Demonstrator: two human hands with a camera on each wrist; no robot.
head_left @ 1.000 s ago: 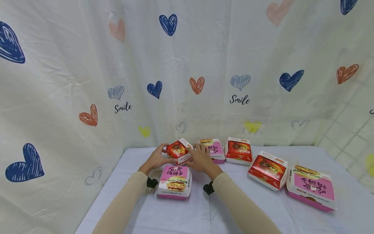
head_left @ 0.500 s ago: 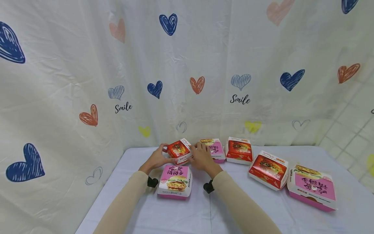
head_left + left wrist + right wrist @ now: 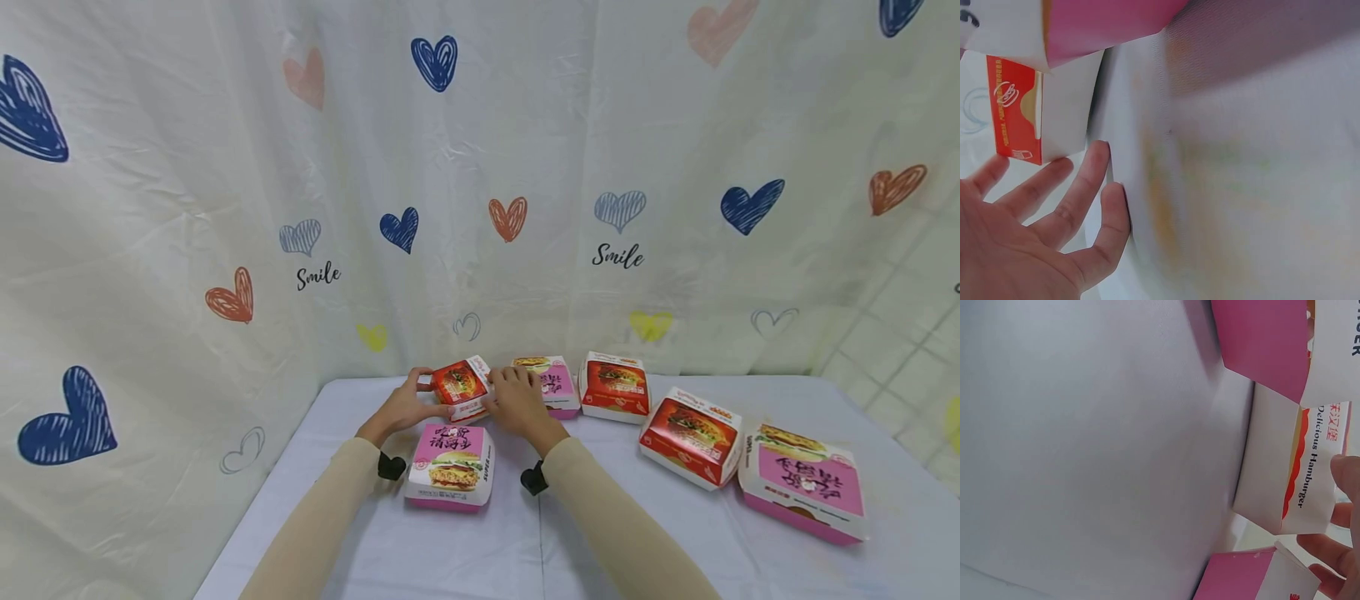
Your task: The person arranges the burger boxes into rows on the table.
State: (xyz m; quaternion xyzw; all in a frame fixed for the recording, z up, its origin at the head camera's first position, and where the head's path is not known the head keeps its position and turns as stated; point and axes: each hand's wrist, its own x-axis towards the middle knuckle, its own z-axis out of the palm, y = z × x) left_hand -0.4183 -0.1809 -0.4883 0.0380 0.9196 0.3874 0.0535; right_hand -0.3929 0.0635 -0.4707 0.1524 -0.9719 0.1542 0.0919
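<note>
At the back left of the table, a red and white hamburger box (image 3: 459, 383) sits between both hands. My left hand (image 3: 397, 410) holds its left side, thumb at the front and index finger farther back. In the left wrist view, the spread fingers of the left hand (image 3: 1041, 237) reach the side of the box (image 3: 1013, 109). My right hand (image 3: 519, 404) grips the opposite side. The right wrist view shows its thumb (image 3: 1349, 474) by the printed face of the box (image 3: 1313, 475). Just in front stands a pink hamburger box (image 3: 450, 467).
Right of the hands, a second pink box (image 3: 555, 383) and a red box (image 3: 615, 387) stand along the back. Another red box (image 3: 690, 437) and a large pink box (image 3: 806, 483) follow to the right. A heart-printed curtain (image 3: 525, 283) hangs behind the white-covered table (image 3: 600, 517).
The red box between my hands has turned slightly and sits straighter. My right hand has shifted a little to the right, its fingers now covering less of the box's top. The other boxes stay put.
</note>
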